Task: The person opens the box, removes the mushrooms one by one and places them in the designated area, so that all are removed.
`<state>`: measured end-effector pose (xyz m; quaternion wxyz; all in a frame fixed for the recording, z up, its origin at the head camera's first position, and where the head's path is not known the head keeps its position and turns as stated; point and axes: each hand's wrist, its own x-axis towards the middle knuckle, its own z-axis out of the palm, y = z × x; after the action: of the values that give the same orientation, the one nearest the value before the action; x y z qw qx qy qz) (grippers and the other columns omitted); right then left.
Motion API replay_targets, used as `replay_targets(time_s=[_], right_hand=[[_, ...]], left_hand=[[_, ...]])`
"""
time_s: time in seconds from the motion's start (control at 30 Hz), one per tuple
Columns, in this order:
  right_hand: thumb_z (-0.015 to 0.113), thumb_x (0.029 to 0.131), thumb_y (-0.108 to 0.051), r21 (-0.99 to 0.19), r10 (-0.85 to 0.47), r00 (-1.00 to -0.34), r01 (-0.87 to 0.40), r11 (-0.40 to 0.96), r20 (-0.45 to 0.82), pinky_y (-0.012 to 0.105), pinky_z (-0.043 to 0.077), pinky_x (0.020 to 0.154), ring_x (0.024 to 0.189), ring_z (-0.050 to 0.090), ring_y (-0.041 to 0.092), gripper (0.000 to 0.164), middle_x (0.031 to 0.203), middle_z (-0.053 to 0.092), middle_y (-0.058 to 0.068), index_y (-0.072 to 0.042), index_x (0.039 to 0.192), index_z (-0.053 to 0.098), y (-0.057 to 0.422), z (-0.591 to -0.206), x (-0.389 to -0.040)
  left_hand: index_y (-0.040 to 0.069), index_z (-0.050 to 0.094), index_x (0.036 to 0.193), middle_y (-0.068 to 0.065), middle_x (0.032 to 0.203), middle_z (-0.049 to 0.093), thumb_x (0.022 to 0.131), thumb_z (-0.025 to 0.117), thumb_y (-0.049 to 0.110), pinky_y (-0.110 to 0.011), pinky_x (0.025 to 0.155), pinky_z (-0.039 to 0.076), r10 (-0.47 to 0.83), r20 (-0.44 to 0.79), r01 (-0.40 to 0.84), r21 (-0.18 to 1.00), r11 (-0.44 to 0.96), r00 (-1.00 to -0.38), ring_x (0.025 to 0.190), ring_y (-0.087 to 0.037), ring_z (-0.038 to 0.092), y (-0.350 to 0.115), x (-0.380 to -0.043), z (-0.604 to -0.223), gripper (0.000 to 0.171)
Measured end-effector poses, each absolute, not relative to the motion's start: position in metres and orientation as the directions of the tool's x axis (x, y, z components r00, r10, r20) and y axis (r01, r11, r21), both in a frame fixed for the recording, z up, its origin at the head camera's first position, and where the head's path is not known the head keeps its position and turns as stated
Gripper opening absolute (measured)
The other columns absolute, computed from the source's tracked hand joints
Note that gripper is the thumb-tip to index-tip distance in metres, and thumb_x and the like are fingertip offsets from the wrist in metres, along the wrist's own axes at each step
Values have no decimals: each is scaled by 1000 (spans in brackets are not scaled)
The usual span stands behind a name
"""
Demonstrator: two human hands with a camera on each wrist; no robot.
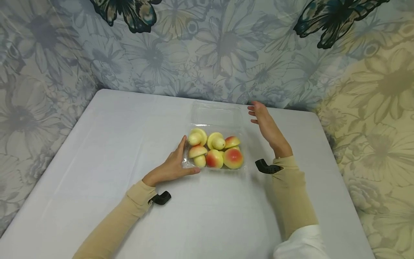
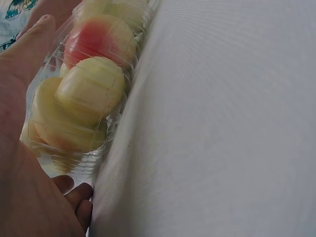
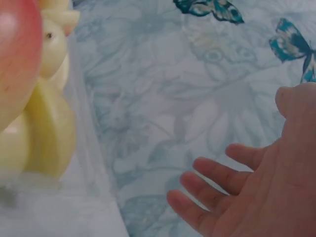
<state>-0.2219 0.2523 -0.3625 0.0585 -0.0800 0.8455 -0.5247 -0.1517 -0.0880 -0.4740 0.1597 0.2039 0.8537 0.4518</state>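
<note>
A clear plastic clamshell container (image 1: 243,153) lies on the table with its lid (image 1: 216,114) folded back. Packed inside are several yellow mushroom-shaped pieces (image 1: 233,158), some with red-blushed caps. My left hand (image 1: 169,167) holds the container's near left corner, fingers along the left side and thumb at the front edge. In the left wrist view, ribbed plastic and a pale rounded piece (image 2: 91,89) show beside the thumb. My right hand (image 1: 266,126) is raised to the right of the lid, apart from the container, its fingers extended and holding nothing.
A white cloth covers the table (image 1: 210,216), whose back edge meets a wall hanging (image 1: 155,57) with flowers and butterflies. Each wrist carries a black camera mount, seen at the left wrist (image 1: 161,198) and right wrist (image 1: 266,167).
</note>
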Motion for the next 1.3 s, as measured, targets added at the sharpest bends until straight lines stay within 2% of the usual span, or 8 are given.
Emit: replay_targets(time_s=[0.23,0.73,0.93,1.1,1.3], right_hand=[[34,107,-53,-889,-218,-976,-110,445,12,54,28,125,151,31,33,69,161,32,16,-12,160,20,236,-343,-222],[37,107,-51,-897,-332,-943,-173,407,31,50,29,124,148,32,29,65,161,30,13,-17,160,18,193,-323,-225],[40,105,-54,-873,-347,-938,-183,453,16,55,29,124,148,35,27,66,159,34,9,-20,159,21,179,-321,-227],[41,107,-47,-873,-389,-921,-217,437,34,55,33,120,145,37,28,63,156,36,11,-17,159,22,170,-322,-229],[46,105,-49,-856,-437,-900,-230,464,5,54,40,117,144,39,28,64,157,38,9,-20,158,24,161,-328,-232]], left_hand=[[20,-16,161,-12,171,9,82,80,54,-59,128,16,483,-92,194,839,508,-871,158,-32,13,-87,-152,-475,129],[19,-15,161,-12,171,10,83,78,55,-58,128,17,488,-91,204,831,518,-868,158,-33,14,-86,-153,-476,128],[19,-15,162,-11,171,10,82,79,55,-58,128,18,482,-83,206,832,516,-872,158,-33,13,-87,-153,-477,128],[17,-13,162,-11,171,10,82,80,54,-56,128,18,475,-76,205,834,513,-877,158,-32,13,-87,-153,-476,128],[20,-14,162,-11,171,9,83,78,56,-59,128,17,478,-95,195,832,520,-873,158,-34,12,-87,-152,-474,127]])
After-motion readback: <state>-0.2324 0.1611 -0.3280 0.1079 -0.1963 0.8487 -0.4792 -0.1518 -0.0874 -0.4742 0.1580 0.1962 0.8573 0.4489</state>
